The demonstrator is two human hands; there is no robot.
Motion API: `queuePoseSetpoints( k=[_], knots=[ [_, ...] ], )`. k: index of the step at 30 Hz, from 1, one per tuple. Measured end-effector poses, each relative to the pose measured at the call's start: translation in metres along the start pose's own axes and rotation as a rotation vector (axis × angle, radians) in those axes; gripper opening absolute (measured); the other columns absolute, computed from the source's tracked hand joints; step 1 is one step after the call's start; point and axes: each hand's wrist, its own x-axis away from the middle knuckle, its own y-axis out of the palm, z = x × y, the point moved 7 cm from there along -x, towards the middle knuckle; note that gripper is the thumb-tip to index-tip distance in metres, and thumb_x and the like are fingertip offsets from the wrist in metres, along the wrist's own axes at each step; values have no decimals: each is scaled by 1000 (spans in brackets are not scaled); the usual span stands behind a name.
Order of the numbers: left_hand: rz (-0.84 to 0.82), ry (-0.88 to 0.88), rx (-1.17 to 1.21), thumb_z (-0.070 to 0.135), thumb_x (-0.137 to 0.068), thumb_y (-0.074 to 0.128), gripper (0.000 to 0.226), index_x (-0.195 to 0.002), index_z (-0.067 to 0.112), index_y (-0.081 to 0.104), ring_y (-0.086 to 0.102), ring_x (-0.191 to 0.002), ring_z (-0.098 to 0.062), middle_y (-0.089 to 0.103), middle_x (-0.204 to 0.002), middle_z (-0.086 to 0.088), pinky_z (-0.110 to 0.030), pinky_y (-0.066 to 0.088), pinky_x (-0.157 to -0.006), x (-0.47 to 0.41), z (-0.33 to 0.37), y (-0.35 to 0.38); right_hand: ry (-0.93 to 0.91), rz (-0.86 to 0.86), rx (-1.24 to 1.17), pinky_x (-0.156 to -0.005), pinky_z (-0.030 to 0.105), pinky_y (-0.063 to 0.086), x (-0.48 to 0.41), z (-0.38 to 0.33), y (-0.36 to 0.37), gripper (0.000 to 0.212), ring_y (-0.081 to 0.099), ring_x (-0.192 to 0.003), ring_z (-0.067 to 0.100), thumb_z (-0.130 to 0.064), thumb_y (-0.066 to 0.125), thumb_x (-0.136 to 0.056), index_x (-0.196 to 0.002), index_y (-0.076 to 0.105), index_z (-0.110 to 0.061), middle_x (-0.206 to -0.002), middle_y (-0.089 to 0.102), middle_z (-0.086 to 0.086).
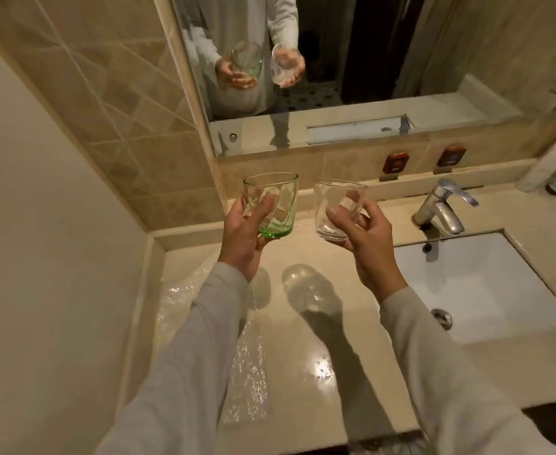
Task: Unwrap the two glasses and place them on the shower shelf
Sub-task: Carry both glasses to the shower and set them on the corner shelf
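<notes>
My left hand grips a green tumbler, upright and bare of wrapping, held above the back of the vanity counter. My right hand holds a clear glass, tilted slightly left, also bare. Both glasses hang in the air a short way apart, below the mirror. Clear bubble wrap lies flat on the counter under my left forearm. A narrow ledge runs along the bottom of the mirror.
A white sink basin is set into the beige counter at right, with a chrome tap behind it. Bottles and a white roll stand at the far right. A tiled wall closes the left side.
</notes>
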Motion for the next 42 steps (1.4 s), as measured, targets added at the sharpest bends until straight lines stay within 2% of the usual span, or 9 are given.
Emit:
queuePoseSetpoints(
  k=[4,10,17,21,25,29,33,37,42],
  knots=[
    [-57,5,-3,39,-75,79,66,-131,12,56,67,-101,-27,67,-122,-15,-40,59,-77,35,9,-4,-37,46,-31,-79,43,63,49,-11,3,69,71,-114,31,-38,92,-68,-130,65,-22,-117,75,14],
    [-148,-52,78,33,-81,72,60,-134,11,54,60,-106,-32,63,-118,-12,-50,47,-93,76,10,5,-85,116,-48,-84,47,63,110,-29,-7,66,75,-103,22,-39,91,-67,-126,65,-25,-108,78,8],
    [-346,-118,74,36,-82,70,58,-132,11,54,62,-102,-27,65,-121,-11,-32,57,-71,106,-13,71,-150,248,-52,-89,49,62,164,-56,-70,62,71,-115,32,-37,88,-71,-128,66,-24,-121,75,12],
    [-489,-199,97,40,-76,73,57,-126,16,58,70,-94,-19,73,-109,-5,-30,58,-68,126,-45,134,-156,370,-42,-79,36,62,199,-68,-130,57,76,-105,30,-37,87,-71,-124,67,-28,-114,78,7],
    [-628,-292,120,31,-89,66,40,-125,14,61,70,-101,-23,72,-116,-10,-33,59,-72,148,-87,214,-191,537,-56,-96,53,58,240,-82,-205,60,72,-113,33,-39,88,-70,-125,66,-27,-120,76,12],
    [-790,-380,96,33,-94,62,44,-130,10,58,62,-114,-29,63,-128,-16,-42,52,-90,189,-134,306,-223,701,-69,-104,57,53,290,-98,-289,62,71,-116,30,-31,85,-76,-133,63,-20,-125,74,11],
    [-953,-432,46,34,-91,63,25,-111,19,67,70,-92,-17,74,-103,-4,-31,56,-70,243,-178,392,-266,843,-55,-106,53,52,349,-120,-366,60,71,-117,30,-30,85,-78,-131,62,-17,-123,75,9],
    [-1071,-525,58,34,-83,73,38,-113,14,62,70,-94,-24,70,-108,-12,-37,59,-76,311,-217,472,-303,1027,-23,-92,41,58,422,-139,-437,66,73,-112,27,-47,89,-69,-128,65,-27,-119,77,-2],
    [-1237,-610,-11,34,-85,67,31,-111,17,63,67,-87,-19,68,-103,-8,-32,57,-71,405,-269,549,-376,1233,-43,-104,55,53,520,-146,-501,76,72,-116,28,-59,93,-60,-124,67,-28,-129,73,7]
  ],
)
